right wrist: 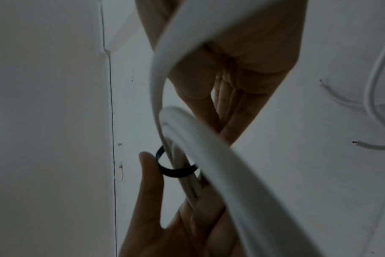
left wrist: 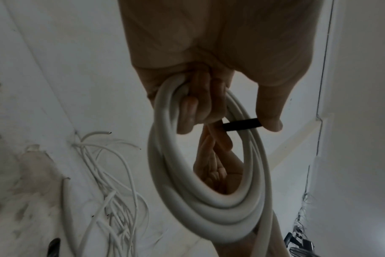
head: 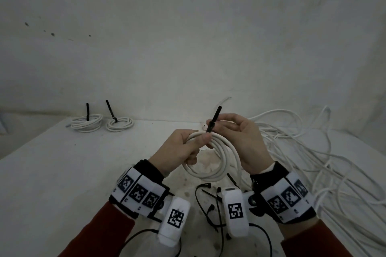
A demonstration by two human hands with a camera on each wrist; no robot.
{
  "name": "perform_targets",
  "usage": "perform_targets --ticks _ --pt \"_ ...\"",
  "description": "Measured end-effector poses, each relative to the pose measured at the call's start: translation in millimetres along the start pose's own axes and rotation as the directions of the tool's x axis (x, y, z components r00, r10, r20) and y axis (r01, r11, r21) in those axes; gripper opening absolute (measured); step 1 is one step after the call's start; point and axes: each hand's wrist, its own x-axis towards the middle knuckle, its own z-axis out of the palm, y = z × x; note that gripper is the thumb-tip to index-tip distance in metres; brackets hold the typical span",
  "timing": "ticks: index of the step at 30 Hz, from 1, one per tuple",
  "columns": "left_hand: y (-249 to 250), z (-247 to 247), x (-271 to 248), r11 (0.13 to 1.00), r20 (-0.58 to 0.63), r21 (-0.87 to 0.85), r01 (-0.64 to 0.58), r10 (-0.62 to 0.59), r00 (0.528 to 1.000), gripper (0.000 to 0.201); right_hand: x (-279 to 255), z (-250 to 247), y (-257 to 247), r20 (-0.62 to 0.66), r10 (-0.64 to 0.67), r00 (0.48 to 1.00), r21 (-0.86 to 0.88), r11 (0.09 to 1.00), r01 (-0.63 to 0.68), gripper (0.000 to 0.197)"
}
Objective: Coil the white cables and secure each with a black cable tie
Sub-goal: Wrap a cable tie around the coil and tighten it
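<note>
White coiled cable (head: 211,153) sits clenched in the left hand (head: 183,148); the right hand (head: 244,140) pinches the black cable tie (head: 213,120) looped above that grip. Pulling the tail straight should cinch it snug.

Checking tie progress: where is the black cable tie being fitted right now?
In the head view, centre, the black cable tie loops round the white coil, between the left hand and right hand, tail pointing up.

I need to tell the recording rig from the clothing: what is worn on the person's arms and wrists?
Rust-red sleeves cover both forearms. Each wrist has a black strap carrying white square-coded marker tiles, plus a white boxy wrist camera with its own black marker and thin black leads.
</note>
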Motion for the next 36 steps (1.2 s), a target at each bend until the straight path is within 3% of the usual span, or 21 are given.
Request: perform_targets --ticks 3,8,15,21,26,32,36 --pt "-3.7 -3.7 -0.3 0.997 0.031 -0.075 0.01 -0.008 0.999 0.035 -0.4 0.9 0.3 -0.002 -0.142 0.99 -0.185 0.973 0.139 0.011" --pt "-6.8 -5.3 1.3 0.979 0.056 -0.201 0.036 -0.025 0.998 0.049 0.2 1.0 3.2 0.059 -0.256 0.965 -0.351 0.9 0.26 0.01" --pt "-7.6 -3.8 1.8 0.97 0.008 -0.237 0.052 -0.052 0.999 0.041 -2.4 1.4 2.0 0.091 -0.327 0.94 -0.418 0.845 0.334 0.012" --pt "-7.0 -4.9 2.6 0.956 0.049 -0.265 0.123 -0.114 0.992 0.067 -2.2 1.3 1.5 0.089 -0.397 0.913 -0.416 0.818 0.396 0.009" --pt "-2.2 -6.9 3.4 0.929 0.127 -0.302 0.213 -0.182 0.975 0.047 -3.9 -0.3 3.1 0.119 -0.44 0.89 -0.423 0.789 0.446 0.009" --pt "3.8 -8.5 1.8 0.921 0.197 -0.29 0.26 -0.209 0.958 0.036 -6.0 2.9 6.3 0.17 -0.568 0.805 -0.475 0.669 0.572 0.01" --pt "6.7 -7.6 1.1 0.928 0.172 -0.264 0.262 -0.222 0.96 0.033 -5.5 2.3 6.8 0.231 -0.686 0.69 -0.544 0.497 0.676 0.011"
